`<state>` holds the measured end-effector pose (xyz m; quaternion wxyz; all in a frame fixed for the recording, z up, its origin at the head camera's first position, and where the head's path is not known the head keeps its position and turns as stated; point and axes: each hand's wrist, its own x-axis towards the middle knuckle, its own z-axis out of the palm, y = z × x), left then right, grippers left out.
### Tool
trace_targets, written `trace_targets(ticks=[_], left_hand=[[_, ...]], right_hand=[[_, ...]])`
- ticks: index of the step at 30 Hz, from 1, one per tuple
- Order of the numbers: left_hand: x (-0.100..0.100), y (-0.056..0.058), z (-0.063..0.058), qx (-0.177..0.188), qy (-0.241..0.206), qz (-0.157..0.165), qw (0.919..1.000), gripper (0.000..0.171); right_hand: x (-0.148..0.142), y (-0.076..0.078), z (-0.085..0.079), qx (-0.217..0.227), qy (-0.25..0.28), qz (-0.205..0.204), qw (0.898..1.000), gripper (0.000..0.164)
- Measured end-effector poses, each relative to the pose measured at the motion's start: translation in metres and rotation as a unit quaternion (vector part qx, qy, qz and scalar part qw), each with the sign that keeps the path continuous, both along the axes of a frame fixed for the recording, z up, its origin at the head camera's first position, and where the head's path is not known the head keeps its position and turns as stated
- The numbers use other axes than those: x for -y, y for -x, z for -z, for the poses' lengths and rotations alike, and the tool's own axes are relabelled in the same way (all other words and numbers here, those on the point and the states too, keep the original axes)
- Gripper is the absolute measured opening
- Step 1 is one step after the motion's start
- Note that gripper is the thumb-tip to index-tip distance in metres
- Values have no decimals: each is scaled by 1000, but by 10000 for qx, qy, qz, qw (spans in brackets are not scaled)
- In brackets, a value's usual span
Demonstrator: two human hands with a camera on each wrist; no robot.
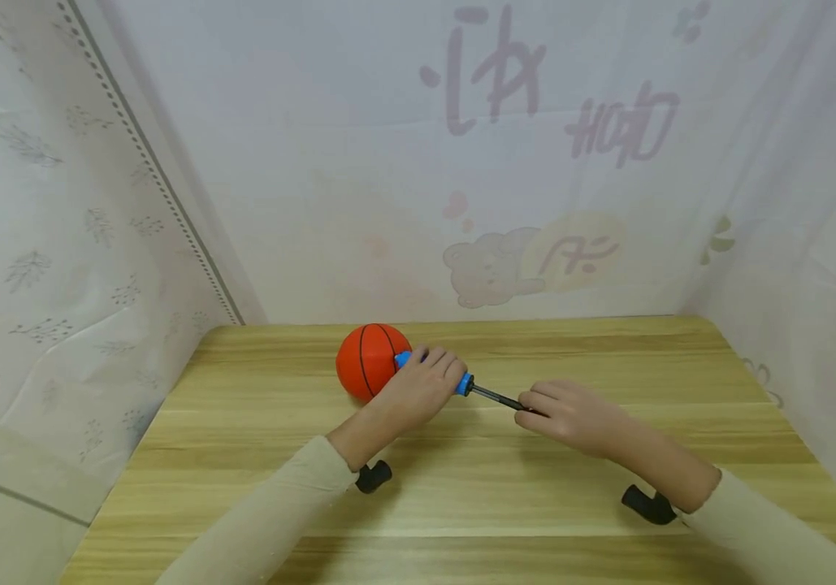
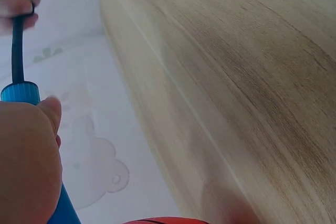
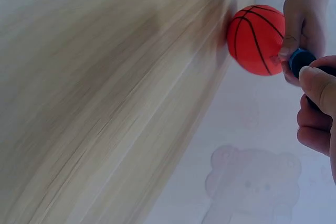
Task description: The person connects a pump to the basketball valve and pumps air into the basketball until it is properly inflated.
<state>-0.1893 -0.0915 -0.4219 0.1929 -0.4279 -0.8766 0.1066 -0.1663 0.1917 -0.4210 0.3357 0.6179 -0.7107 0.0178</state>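
Note:
A red ball with black lines (image 1: 365,361) sits on the wooden table's left-middle part. My left hand (image 1: 425,386) grips the blue barrel of a hand pump (image 1: 465,383), whose far end meets the ball's right side. Out of the barrel's other end comes a dark rod (image 1: 492,396), clearly extended. My right hand (image 1: 571,418) holds the black handle at the rod's end, with the handle mostly covered by the fingers. In the right wrist view the ball (image 3: 252,40) lies beyond both hands. Whether a needle enters the ball is hidden.
The wooden table (image 1: 520,504) reaches a pale printed cloth (image 1: 359,162) at the back, with more cloth hanging on both sides. A black curved piece (image 1: 374,476) shows under the left wrist, and another black piece (image 1: 647,504) under the right wrist.

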Motion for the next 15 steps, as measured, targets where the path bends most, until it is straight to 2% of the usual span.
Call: trace_targets(ticks=[8, 15], left_hand=[[0, 1, 1, -1, -64, 44, 10000, 15], [-2, 0, 0, -35, 29, -251, 9997, 19]], right_hand=[[-30, -13, -1, -56, -133, 66, 9999, 37], [-14, -4, -4, 107, 6, -35, 9999, 37]])
